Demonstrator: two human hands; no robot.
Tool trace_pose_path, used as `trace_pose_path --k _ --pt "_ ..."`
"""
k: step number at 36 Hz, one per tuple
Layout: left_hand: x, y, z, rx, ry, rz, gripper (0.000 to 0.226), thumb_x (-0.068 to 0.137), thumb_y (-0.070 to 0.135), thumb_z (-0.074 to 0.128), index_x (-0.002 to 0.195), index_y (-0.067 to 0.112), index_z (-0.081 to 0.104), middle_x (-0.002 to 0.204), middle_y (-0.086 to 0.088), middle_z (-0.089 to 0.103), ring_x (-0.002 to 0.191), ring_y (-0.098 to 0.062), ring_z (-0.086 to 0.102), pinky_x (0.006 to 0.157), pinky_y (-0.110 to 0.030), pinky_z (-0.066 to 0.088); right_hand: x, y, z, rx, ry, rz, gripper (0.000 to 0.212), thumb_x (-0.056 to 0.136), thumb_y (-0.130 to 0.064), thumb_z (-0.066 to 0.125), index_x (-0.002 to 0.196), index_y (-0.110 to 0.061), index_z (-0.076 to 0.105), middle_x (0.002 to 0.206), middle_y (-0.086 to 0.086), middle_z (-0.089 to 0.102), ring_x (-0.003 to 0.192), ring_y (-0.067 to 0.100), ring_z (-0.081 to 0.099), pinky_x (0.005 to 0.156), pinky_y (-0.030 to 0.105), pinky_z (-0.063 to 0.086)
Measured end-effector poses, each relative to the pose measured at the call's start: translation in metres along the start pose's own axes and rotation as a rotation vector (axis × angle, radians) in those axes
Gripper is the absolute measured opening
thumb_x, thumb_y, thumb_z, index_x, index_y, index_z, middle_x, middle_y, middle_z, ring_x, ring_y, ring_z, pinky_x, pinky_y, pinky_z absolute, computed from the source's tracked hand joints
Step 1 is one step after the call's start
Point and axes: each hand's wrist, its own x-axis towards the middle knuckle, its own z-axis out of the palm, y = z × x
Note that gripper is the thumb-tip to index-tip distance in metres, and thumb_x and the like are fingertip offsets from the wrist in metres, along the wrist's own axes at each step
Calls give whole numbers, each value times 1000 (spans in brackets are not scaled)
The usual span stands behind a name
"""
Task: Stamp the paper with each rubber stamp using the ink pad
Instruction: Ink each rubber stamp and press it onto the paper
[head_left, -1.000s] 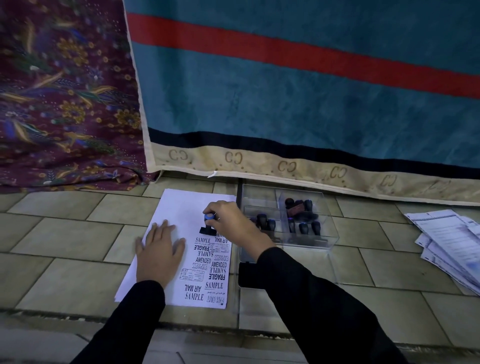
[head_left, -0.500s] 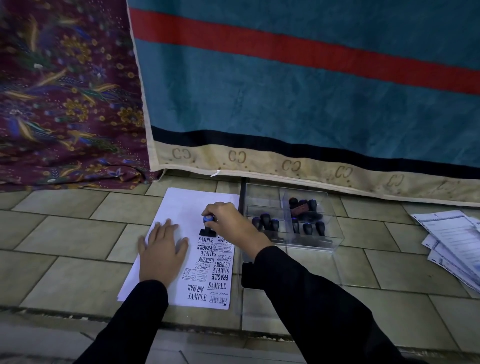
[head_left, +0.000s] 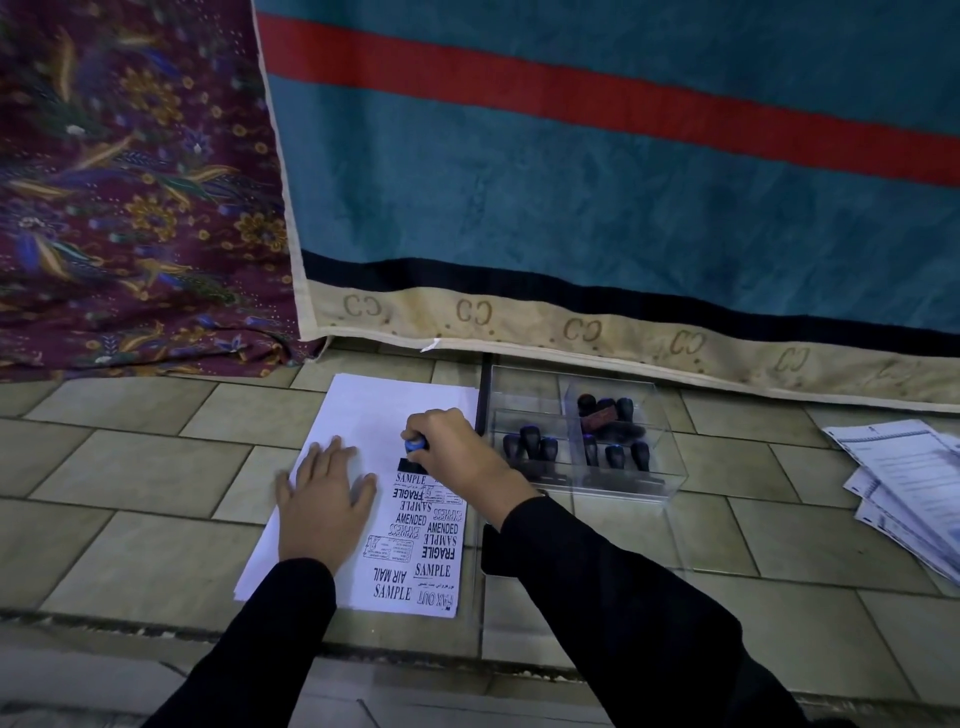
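Item: white paper sheet (head_left: 363, 415) on tiled floor. My left hand (head_left: 324, 499) lies flat, pinning it against slipping. My right hand (head_left: 457, 452) grips the blue-handled black rubber stamp (head_left: 414, 453), pressed above the topmost SAMPLE print.

My right hand (head_left: 457, 457) covers most of the stamp (head_left: 414, 453); only the blue knob and a bit of black base show, so can't read its face or see the print under it. My sleeve (head_left: 597, 587) hides most of the ink pad (head_left: 491, 551) by the paper's (head_left: 374, 410) right edge. Small boxed prints too tiny to read. Sheets (head_left: 914, 488) cut off at pic's right edge. Stamps in the tray (head_left: 670, 467) blurred, labels unreadable.
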Motion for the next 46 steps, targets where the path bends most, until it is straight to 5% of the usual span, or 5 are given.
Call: trace_pose_path --k 17,23,33,41,46 --pt "-2 1 -2 -19 13 5 48 95 42 47 138 21 45 155 2 33 146 -16 20 118 -49 9 -2 6 -11 177 73 85 20 80 -2 66 100 -5 65 94 11 68 85 23 64 77 28 53" --pt "-2 0 -3 -25 21 11 48 95 41 47 137 21 46 155 3 33 146 -16 20 118 -49 9 -8 23 -57 358 308 198 30 81 -13 70 108 -11 57 91 -3 60 68 -2 52 61 10 43" --pt "0 -2 0 -19 24 14 48 95 41 48 137 20 46 154 1 35 145 -17 21 118 -49 9 -52 83 -96 25 348 332 16 81 -12 69 96 -15 64 82 -8 59 64 -2 51 54 7 36" --pt "0 -3 2 -32 30 16 47 95 40 48 137 19 46 154 1 36 145 -17 22 117 -48 8 -54 93 -95 -64 242 400 25 84 -12 65 109 -9 62 108 8 67 96 21 62 84 29 51" --pt "0 -3 3 -16 24 17 47 95 41 48 137 20 46 154 1 35 145 -17 22 117 -49 9 -52 96 -98 -107 225 430 17 83 -13 62 100 -9 60 101 8 68 89 22 60 74 27 48"
